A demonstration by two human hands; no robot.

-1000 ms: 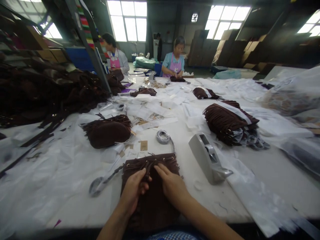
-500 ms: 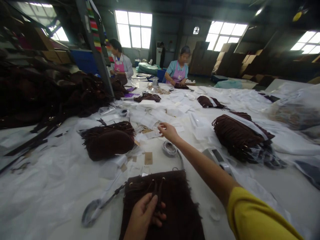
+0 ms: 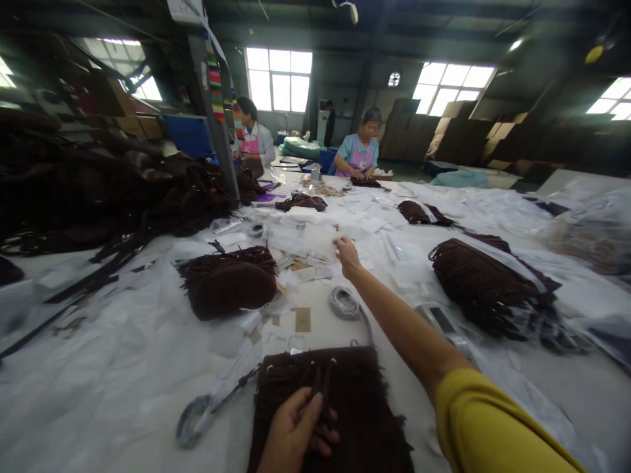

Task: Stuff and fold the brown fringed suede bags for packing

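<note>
A dark brown fringed drawstring bag (image 3: 359,407) with brass eyelets lies flat before me. My left hand (image 3: 300,424) is closed round its dark drawstring cords (image 3: 323,387), over the bag's upper part. My right hand (image 3: 348,256) reaches far forward over the table, fingers pinched together. At its fingertips is a thin whitish sheet (image 3: 318,242); whether the pinch grips this sheet, I cannot make out. Below that hand sit loose tags and slips, and a coiled grey strap (image 3: 344,302). A brown card tag (image 3: 302,319) rests just beyond the bag.
Another fringed bag (image 3: 231,286) stands to the left, and a wrapped bundle of bags (image 3: 486,276) to the right. A dark heap of bags (image 3: 113,177) covers the far left beside a grey post (image 3: 224,144). Two co-workers in pink aprons work across the table.
The whole view has shifted, with things appearing lower and further right. My right hand has moved slightly farther off, its fingers drawn closer together. My left hand keeps its hold on the cords.
</note>
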